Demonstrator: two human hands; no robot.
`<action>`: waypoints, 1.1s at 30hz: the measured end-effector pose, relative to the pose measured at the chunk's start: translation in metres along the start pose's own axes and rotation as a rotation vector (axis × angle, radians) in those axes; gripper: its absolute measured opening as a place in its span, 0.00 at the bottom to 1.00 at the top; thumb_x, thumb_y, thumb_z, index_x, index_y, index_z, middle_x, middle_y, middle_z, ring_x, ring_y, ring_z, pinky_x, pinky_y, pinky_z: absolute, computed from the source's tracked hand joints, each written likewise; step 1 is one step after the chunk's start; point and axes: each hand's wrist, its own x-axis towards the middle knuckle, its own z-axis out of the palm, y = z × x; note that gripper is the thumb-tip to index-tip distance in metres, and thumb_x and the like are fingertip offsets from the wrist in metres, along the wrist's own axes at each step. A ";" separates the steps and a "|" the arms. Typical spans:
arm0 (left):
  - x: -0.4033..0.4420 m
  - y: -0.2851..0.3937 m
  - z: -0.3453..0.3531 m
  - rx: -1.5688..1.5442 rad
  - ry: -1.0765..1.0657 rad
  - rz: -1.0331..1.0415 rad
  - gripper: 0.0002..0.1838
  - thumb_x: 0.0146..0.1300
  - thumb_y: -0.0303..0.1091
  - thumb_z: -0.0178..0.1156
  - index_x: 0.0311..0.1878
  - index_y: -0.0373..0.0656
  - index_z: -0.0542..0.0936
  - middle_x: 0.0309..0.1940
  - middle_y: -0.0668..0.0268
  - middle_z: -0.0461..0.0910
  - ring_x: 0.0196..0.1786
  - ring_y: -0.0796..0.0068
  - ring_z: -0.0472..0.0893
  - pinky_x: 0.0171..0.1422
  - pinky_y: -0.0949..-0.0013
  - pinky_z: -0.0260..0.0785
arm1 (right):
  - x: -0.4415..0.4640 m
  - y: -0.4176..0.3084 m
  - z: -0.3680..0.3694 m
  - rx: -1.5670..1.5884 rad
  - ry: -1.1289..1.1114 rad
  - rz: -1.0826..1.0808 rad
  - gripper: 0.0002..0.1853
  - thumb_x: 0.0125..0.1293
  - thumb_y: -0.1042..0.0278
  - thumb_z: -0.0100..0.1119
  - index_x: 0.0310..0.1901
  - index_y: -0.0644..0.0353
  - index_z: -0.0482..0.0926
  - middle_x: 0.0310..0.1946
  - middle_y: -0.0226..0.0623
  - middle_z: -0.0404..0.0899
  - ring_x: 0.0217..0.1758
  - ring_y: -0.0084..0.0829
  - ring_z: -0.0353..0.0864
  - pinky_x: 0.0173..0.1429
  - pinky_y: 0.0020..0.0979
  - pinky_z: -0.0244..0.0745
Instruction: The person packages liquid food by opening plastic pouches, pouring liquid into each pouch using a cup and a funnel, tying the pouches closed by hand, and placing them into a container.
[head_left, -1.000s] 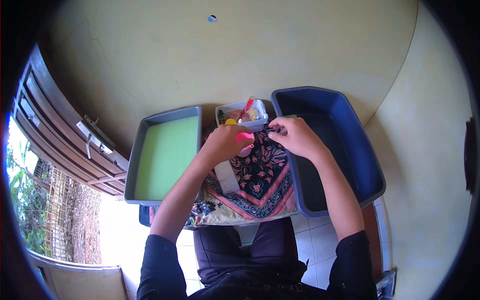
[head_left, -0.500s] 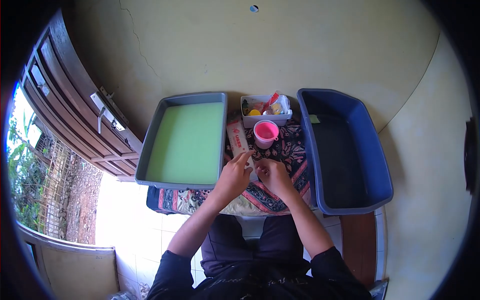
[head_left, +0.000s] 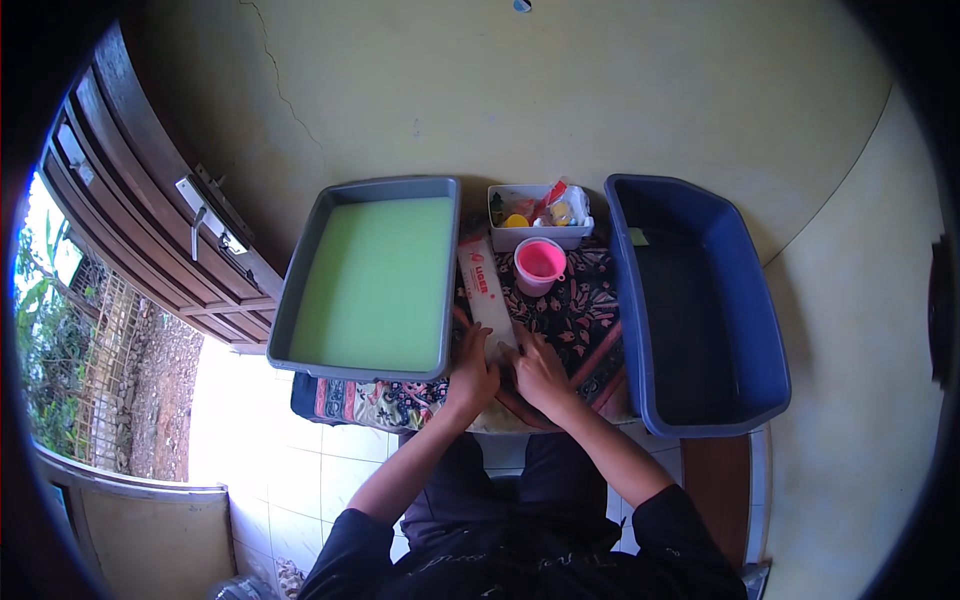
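A long white packet (head_left: pixel 484 275) with red lettering lies on the patterned cloth between the two tubs. My left hand (head_left: pixel 475 375) is at the left side of its near end, with fingers bent and pressed to it. On the right side of that end, my right hand (head_left: pixel 540 372) pinches it, the thumb toward my left hand. The fingertips are partly hidden by the hands. Just beyond my right hand stands a pink cup (head_left: pixel 540 266). Behind the cup is a white box (head_left: pixel 542 238) of small items, one with a yellow lid.
A grey tub (head_left: pixel 452 280) of pale green liquid stands on the left. A dark blue tub (head_left: pixel 765 330) stands on the right, with a small light green piece (head_left: pixel 638 237) inside. The patterned cloth (head_left: pixel 585 300) covers the table. At far left is an open wooden door (head_left: pixel 150 210).
Both hands have come down from above the packet onto its near end. My right fingers, earlier curled above the cloth, now press at the packet. The view has shifted slightly.
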 end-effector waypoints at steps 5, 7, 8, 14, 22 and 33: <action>0.006 0.001 -0.004 -0.063 0.027 0.016 0.26 0.54 0.23 0.54 0.59 0.33 0.67 0.59 0.43 0.67 0.63 0.43 0.67 0.69 0.53 0.59 | 0.001 0.003 0.002 -0.075 -0.045 -0.012 0.12 0.56 0.74 0.55 0.41 0.62 0.84 0.59 0.49 0.70 0.53 0.46 0.74 0.57 0.41 0.71; 0.009 0.002 -0.007 -0.063 -0.006 -0.001 0.23 0.54 0.23 0.55 0.56 0.33 0.70 0.52 0.45 0.73 0.57 0.44 0.71 0.64 0.53 0.63 | 0.002 0.007 0.005 -0.033 -0.027 -0.043 0.11 0.54 0.75 0.55 0.38 0.63 0.83 0.57 0.49 0.72 0.52 0.45 0.75 0.58 0.41 0.69; 0.009 0.002 -0.007 -0.063 -0.006 -0.001 0.23 0.54 0.23 0.55 0.56 0.33 0.70 0.52 0.45 0.73 0.57 0.44 0.71 0.64 0.53 0.63 | 0.002 0.008 0.007 -0.033 -0.027 -0.043 0.11 0.54 0.75 0.55 0.38 0.63 0.83 0.57 0.49 0.72 0.52 0.45 0.75 0.58 0.41 0.69; 0.011 -0.004 -0.005 -0.106 -0.009 -0.044 0.21 0.55 0.22 0.55 0.55 0.34 0.71 0.49 0.46 0.75 0.51 0.46 0.75 0.58 0.54 0.67 | 0.003 0.007 0.009 -0.026 0.004 -0.059 0.10 0.53 0.76 0.55 0.37 0.65 0.81 0.51 0.49 0.76 0.51 0.45 0.76 0.58 0.41 0.70; 0.019 -0.012 0.007 -0.219 0.017 -0.053 0.21 0.56 0.18 0.53 0.56 0.34 0.71 0.51 0.46 0.78 0.56 0.53 0.79 0.60 0.61 0.71 | 0.015 0.013 0.010 -0.041 -0.035 -0.091 0.09 0.52 0.75 0.55 0.35 0.65 0.81 0.35 0.45 0.76 0.43 0.42 0.78 0.49 0.40 0.74; 0.018 -0.006 0.003 -0.242 0.029 0.023 0.19 0.57 0.19 0.50 0.54 0.35 0.73 0.47 0.47 0.79 0.52 0.50 0.80 0.56 0.58 0.71 | 0.009 0.015 0.009 0.174 0.161 -0.047 0.06 0.51 0.78 0.60 0.33 0.64 0.82 0.41 0.47 0.79 0.45 0.46 0.80 0.50 0.41 0.76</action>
